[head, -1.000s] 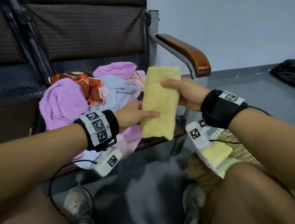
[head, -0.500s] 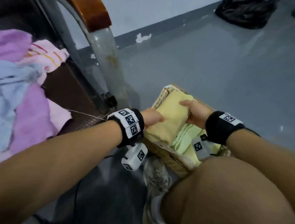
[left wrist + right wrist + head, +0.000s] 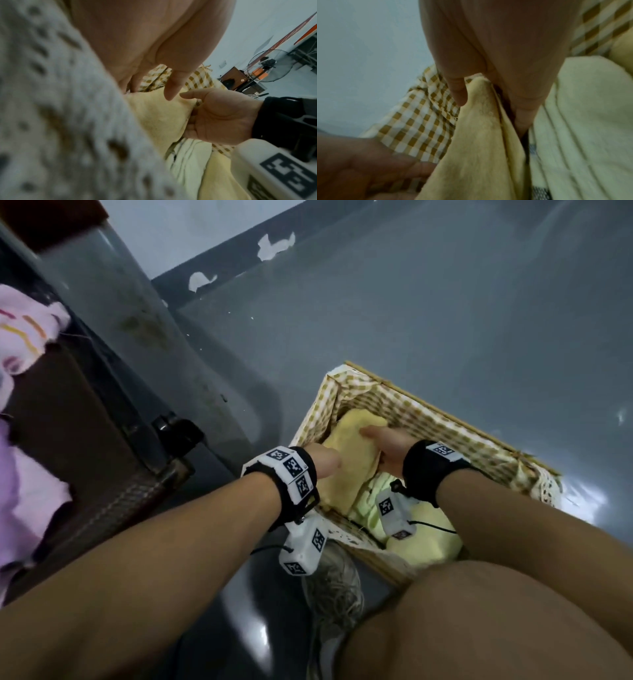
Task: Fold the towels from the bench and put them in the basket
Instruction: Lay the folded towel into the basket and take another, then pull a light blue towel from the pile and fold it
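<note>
Both grips, left hand [image 3: 322,462] and right hand [image 3: 388,448], pinch yellow towel [image 3: 349,463] (folded) inside basket [image 3: 445,422].

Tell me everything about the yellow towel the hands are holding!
The yellow towel is fluffy terry cloth, folded into a thick pad. It sits tilted inside the basket, by its checked lining, partly over a pale green towel. The left hand and the right hand grip it from either side.

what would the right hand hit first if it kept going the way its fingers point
Likely the checked liner at the basket's far corner: the right hand grips the folded yellow towel, fingers aimed there. Depth is unclear.
</note>
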{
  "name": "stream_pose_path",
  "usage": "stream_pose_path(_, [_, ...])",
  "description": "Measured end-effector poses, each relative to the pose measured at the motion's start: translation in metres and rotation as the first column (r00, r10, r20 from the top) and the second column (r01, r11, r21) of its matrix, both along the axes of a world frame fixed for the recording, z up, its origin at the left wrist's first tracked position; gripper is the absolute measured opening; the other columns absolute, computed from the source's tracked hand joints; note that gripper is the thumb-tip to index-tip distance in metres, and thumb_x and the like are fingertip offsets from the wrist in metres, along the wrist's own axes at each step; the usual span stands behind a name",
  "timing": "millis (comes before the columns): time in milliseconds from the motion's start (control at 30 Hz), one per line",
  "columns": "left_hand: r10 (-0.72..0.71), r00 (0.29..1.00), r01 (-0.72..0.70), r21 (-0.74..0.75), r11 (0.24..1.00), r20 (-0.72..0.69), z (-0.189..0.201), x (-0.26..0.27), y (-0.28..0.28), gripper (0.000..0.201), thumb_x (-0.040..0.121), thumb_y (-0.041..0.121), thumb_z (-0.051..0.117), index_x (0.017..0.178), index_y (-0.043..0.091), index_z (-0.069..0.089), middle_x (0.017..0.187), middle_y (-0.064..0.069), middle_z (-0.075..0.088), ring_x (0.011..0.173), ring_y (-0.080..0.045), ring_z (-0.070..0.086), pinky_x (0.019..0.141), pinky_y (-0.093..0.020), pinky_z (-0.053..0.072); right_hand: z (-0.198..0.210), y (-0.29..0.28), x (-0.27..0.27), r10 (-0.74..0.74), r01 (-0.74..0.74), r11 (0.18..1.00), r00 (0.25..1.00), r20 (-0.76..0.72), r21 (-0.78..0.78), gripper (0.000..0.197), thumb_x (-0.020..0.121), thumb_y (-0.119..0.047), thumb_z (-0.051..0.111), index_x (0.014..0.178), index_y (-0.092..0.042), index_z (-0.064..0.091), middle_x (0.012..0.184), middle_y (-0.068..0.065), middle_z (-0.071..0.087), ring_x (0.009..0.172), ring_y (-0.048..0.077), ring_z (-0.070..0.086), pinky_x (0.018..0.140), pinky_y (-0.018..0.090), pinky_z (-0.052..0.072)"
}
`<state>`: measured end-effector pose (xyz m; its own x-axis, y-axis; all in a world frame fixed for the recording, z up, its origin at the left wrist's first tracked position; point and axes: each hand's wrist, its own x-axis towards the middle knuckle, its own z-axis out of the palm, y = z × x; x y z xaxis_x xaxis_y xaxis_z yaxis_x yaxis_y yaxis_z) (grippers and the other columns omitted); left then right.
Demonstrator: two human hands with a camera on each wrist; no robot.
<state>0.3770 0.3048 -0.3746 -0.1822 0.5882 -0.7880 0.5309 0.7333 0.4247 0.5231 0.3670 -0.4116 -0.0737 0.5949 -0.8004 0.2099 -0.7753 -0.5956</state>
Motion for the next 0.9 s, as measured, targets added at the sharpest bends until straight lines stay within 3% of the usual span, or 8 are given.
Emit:
stream_pose_path(133, [0.112,0.987,-0.119,0.050,0.992,0.118,0.018,-0.003,-0.005,0.062,0.096,0.028,0.057,0.149,0.004,0.035,0.150,-0.014,0.042,0.131,-0.032,0.047,0.098,-0.036,0.045,0.020,0.004,0.002,0.059,-0.062,0.998,0.994,0.095,0.027,0.067,0.094,-0.032,0.064,0.149,-0.005,0.038,0.139,0.016,0.053,0.119,0.037,0.058,0.102,0.052,0.050])
stream_pose_path(233, [0.109,0.976,-0.131,0.111,0.985,0.189,0.043,-0.009,-0.012,0.058,0.096,0.029,0.057,0.146,0.005,0.040,0.147,-0.013,0.046,0.131,-0.030,0.048,0.103,-0.037,0.044,0.056,0.001,-0.007,0.216,-0.253,0.963,0.928,0.304,0.088,0.058,0.094,-0.037,0.060,0.142,-0.007,0.047,0.129,0.015,0.057,0.098,0.033,0.062,0.085,0.041,0.053])
stream_pose_path(333, [0.041,0.974,-0.092,0.222,0.971,0.223,0.078,-0.029,-0.026,0.035,0.093,0.026,0.061,0.119,0.003,0.062,0.108,-0.014,0.062,0.095,-0.027,0.060,0.080,-0.035,0.049,0.106,-0.008,-0.030,0.457,-0.705,0.682,0.616,0.641,0.192,0.039,0.096,-0.036,0.053,0.119,-0.007,0.064,0.120,0.011,0.063,0.092,0.028,0.058,0.077,0.033,0.047])
stream_pose_path(400, [-0.049,0.977,-0.023,0.329,0.944,0.209,0.103,-0.052,-0.040,0.023,0.092,0.020,0.060,0.103,0.002,0.067,0.093,-0.010,0.060,0.080,-0.023,0.057,0.070,-0.029,0.045,0.138,-0.019,-0.056,0.521,-0.859,0.462,0.464,0.717,0.220,0.033,0.096,-0.036,0.053,0.109,-0.011,0.071,0.114,0.007,0.068,0.096,0.024,0.061,0.080,0.031,0.046])
stream_pose_path(533, [-0.085,0.992,0.031,0.483,0.875,0.090,0.152,-0.120,-0.084,0.013,0.092,0.013,0.058,0.096,0.007,0.069,0.094,-0.008,0.070,0.081,-0.018,0.066,0.055,-0.011,0.048,0.194,-0.047,-0.122,0.714,-0.881,0.399,0.472,0.516,0.255,0.030,0.096,-0.035,0.059,0.117,-0.016,0.067,0.104,-0.002,0.072,0.093,0.017,0.069,0.086,0.033,0.054])
stream_pose_path(633, [-0.018,0.997,-0.022,0.531,0.847,0.069,0.179,-0.176,-0.125,0.011,0.094,0.010,0.058,0.098,0.005,0.067,0.094,-0.012,0.070,0.076,-0.018,0.065,0.063,-0.017,0.054,0.227,-0.074,-0.186,0.740,-0.921,0.231,0.376,0.557,0.315,0.027,0.095,-0.029,0.058,0.113,-0.012,0.069,0.096,0.005,0.073,0.082,0.018,0.066,0.077,0.032,0.052])
stream_pose_path(733, [0.060,0.996,-0.016,0.574,0.819,-0.058,0.196,-0.229,-0.176,0.017,0.093,0.016,0.059,0.102,0.007,0.070,0.099,-0.012,0.075,0.083,-0.020,0.069,0.086,-0.035,0.056,0.244,-0.111,-0.253,0.782,-0.925,0.112,0.307,0.543,0.363,0.021,0.094,-0.025,0.059,0.107,-0.012,0.069,0.083,0.003,0.070,0.072,0.019,0.062,0.067,0.032,0.050])
stream_pose_path(900, [0.157,0.935,0.038,0.529,0.847,-0.319,0.202,-0.296,-0.266,0.018,0.092,0.028,0.060,0.106,0.023,0.070,0.109,0.000,0.070,0.107,-0.022,0.063,0.099,-0.037,0.048,0.249,-0.183,-0.347,0.814,-0.933,-0.044,0.173,0.555,0.356,0.024,0.095,-0.020,0.060,0.113,-0.007,0.069,0.088,0.005,0.067,0.078,0.022,0.061,0.071,0.034,0.047])
